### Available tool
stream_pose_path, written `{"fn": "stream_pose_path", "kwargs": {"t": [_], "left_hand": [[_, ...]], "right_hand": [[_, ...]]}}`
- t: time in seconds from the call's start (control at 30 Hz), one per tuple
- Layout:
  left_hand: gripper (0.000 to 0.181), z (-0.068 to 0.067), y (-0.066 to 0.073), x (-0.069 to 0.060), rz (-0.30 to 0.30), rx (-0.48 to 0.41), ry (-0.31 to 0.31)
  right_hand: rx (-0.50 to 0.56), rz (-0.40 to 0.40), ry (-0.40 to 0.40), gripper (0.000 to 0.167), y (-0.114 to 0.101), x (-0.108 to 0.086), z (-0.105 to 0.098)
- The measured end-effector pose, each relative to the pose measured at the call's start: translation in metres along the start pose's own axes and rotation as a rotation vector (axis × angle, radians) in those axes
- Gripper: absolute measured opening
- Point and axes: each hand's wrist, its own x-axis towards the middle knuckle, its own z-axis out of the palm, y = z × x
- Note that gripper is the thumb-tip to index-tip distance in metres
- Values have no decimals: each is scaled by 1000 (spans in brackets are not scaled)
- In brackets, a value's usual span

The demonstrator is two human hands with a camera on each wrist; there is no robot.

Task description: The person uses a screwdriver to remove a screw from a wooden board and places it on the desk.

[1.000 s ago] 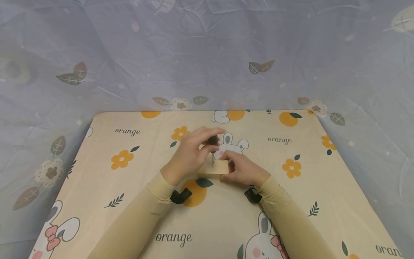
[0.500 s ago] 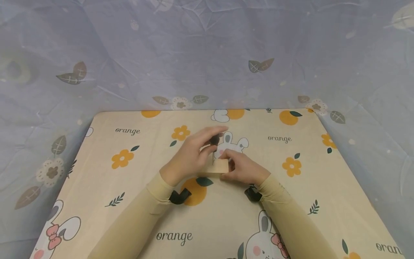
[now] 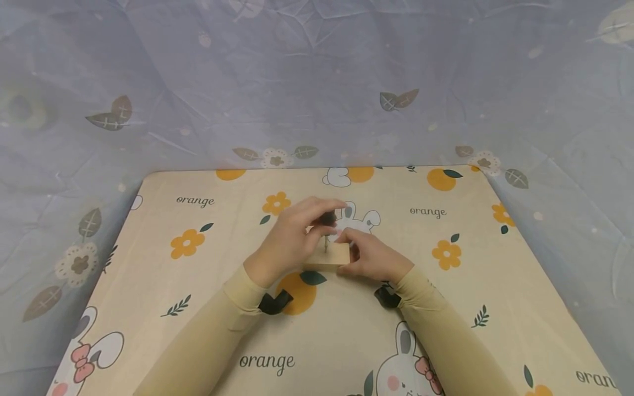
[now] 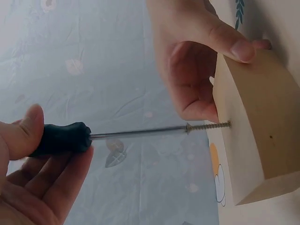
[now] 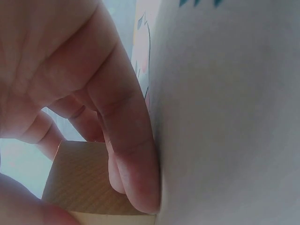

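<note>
My left hand [image 3: 292, 236] grips the dark handle of a screwdriver [image 4: 65, 139] between thumb and fingers. The screwdriver's metal shaft meets the head of a screw [image 4: 208, 126], whose tip is in the top face of a wooden block [image 4: 267, 108]. Most of the screw's threaded length stands out of the wood. With thumb and fingers, my right hand [image 3: 378, 256] holds the right end of the block against the table. In the right wrist view the fingers lie along the block [image 5: 84, 178], and the screw is hidden there.
A table covered by a cream cloth [image 3: 208, 291] with printed oranges, flowers and rabbits lies under both hands. Behind and at the sides hangs a grey-blue patterned curtain [image 3: 317, 82]. Dark straps [image 3: 276, 301] show at both wrists.
The fingers of my left hand shift around the screwdriver handle, first reaching slightly farther, then curling back and a little lower. The right hand and block stay in place.
</note>
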Motion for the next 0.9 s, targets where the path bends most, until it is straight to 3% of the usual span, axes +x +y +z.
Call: {"fn": "stream_pose_path", "kwargs": {"t": [0.23, 0.5, 0.63, 0.9], "left_hand": [[43, 1, -1, -1, -7, 9, 58], [59, 1, -3, -3, -44, -60, -25], [58, -1, -2, -3, -46, -107, -51], [55, -1, -2, -1, 21, -16, -57]], "right_hand": [[8, 11, -2, 45, 0, 0, 1], [-12, 8, 7, 47, -2, -1, 0], [-6, 3, 7, 47, -2, -1, -1], [-3, -6, 1, 45, 0, 1, 0]]}}
